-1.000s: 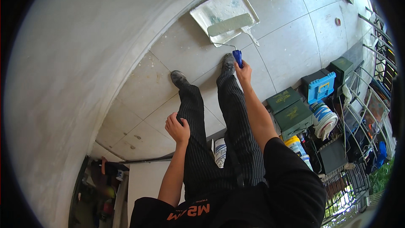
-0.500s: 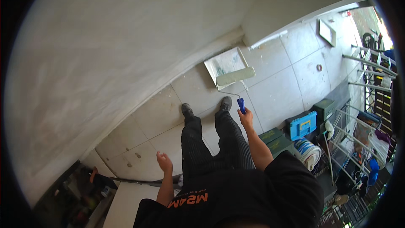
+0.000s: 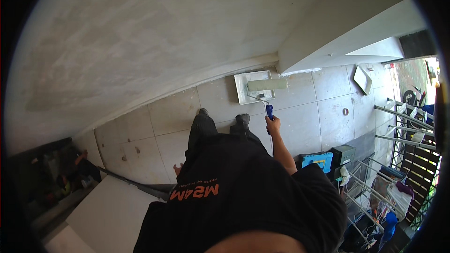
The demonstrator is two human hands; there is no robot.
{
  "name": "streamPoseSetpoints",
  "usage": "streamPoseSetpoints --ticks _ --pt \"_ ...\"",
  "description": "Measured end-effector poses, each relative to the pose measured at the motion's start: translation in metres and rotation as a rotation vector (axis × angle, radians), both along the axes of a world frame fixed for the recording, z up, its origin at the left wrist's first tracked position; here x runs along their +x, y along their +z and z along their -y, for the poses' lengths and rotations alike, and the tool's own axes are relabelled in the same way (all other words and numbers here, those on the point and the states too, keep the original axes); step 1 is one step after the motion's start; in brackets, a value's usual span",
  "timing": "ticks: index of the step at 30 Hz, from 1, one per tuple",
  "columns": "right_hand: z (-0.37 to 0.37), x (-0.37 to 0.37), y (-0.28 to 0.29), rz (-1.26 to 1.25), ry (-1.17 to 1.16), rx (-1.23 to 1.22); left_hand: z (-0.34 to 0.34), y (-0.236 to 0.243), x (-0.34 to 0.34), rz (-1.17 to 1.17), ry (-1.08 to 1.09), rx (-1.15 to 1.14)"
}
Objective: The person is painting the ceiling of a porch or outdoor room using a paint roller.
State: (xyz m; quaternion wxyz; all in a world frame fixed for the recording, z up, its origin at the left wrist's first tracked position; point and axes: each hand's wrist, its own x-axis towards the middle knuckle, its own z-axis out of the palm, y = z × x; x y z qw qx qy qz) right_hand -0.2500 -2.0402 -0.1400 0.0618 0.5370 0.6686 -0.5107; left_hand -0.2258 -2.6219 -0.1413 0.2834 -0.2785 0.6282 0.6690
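My right hand (image 3: 273,125) is closed around the blue handle of a paint roller (image 3: 267,85). The pale, wide roller sleeve appears over a white paint tray (image 3: 240,90) on the floor beside the wall. Whether sleeve and tray touch I cannot tell. Wet white paint shows inside the tray. Low beside my dark shirt hangs my left hand (image 3: 177,168), empty, its visible fingers apart; the shirt hides part of it.
A plastered wall (image 3: 154,42) runs along the left and front. On the tiled floor lie a second tray-like frame (image 3: 363,80) and a tape roll (image 3: 346,111). Right: blue toolbox (image 3: 317,161), green box (image 3: 343,153), metal racks (image 3: 405,117). At lower left, a pale board (image 3: 112,213); another person's arm (image 3: 82,156).
My view has tilted up toward the wall and my body leans forward more. The roller sleeve has levelled over the tray. My left hand has slipped partly behind my shirt.
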Motion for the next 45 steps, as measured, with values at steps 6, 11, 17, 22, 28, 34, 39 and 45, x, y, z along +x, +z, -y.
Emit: streamPoseSetpoints --ticks 6,11,17,22,28,34,39,45 --pt "0.002 -0.005 0.001 -0.090 -0.018 -0.007 -0.054 -0.049 -0.021 0.296 -0.134 -0.849" --pt "-0.012 0.011 -0.007 -0.092 -0.059 -0.035 -0.087 0.002 -0.050 0.184 -0.105 -0.935" --pt "-0.016 0.003 -0.010 -0.138 0.001 -0.035 -0.082 0.034 -0.009 0.139 -0.072 -0.945" --pt "-0.004 -0.006 0.002 -0.202 0.010 -0.009 -0.057 0.030 0.045 0.302 -0.078 -1.012" --pt "0.012 -0.009 0.036 -0.301 0.074 0.099 -0.045 0.014 0.064 0.308 -0.006 -0.949" --pt "0.066 -0.048 0.063 -0.446 0.317 0.419 -0.013 -0.007 0.077 0.243 0.120 -0.832" --pt "0.158 -0.105 0.097 -0.669 0.383 0.460 0.029 -0.025 0.118 0.210 0.202 -0.857" --pt "0.299 -0.171 0.147 -0.789 0.430 0.129 0.102 -0.045 0.161 0.204 0.507 -0.854"
